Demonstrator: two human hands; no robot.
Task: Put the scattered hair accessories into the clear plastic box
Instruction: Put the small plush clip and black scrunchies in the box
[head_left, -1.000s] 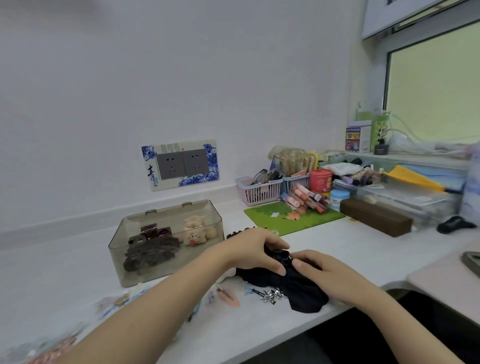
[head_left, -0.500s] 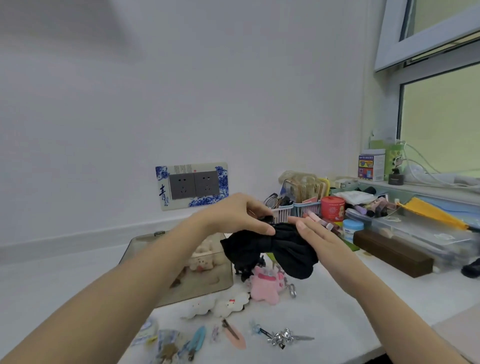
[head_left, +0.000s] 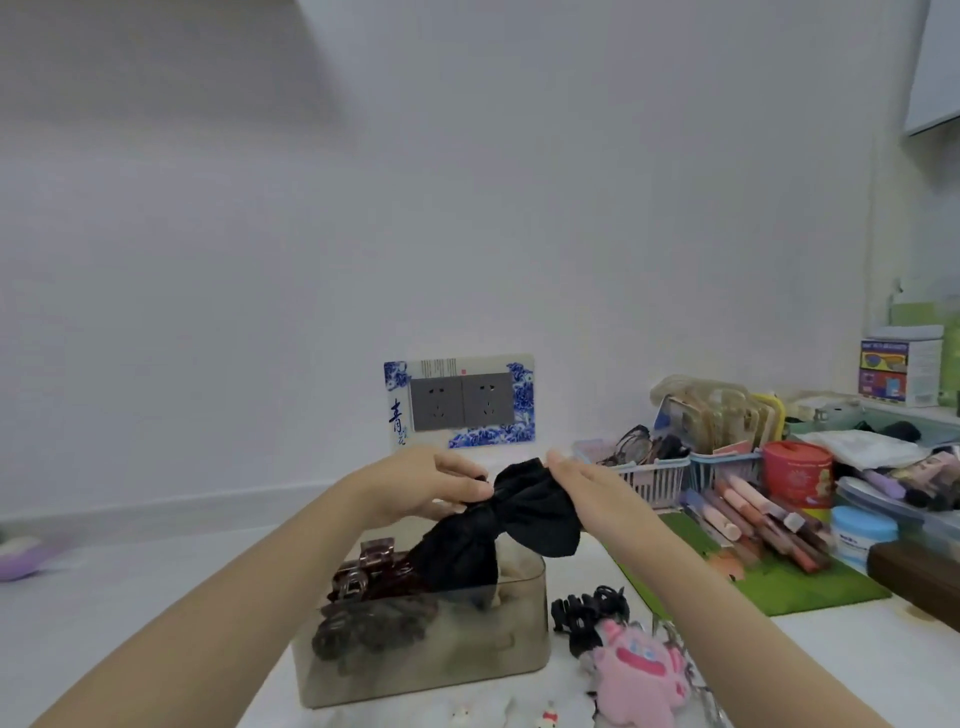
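Both hands grasp black bow (head_left: 514, 525): left hand (head_left: 415, 486) pinching its middle, right hand (head_left: 597, 493) its upper wing. Long axis runs 1-to-7 o'clock; lower wing already dips into clear box (head_left: 426, 660), directly below.

**Desk corner against a plain wall**

A pale, evenly lit wall (head_left: 467, 182) carries a double socket plate (head_left: 460, 402) with blue floral trim. Below runs a white desktop (head_left: 130, 587); a window frame (head_left: 935, 67) borders the upper right.
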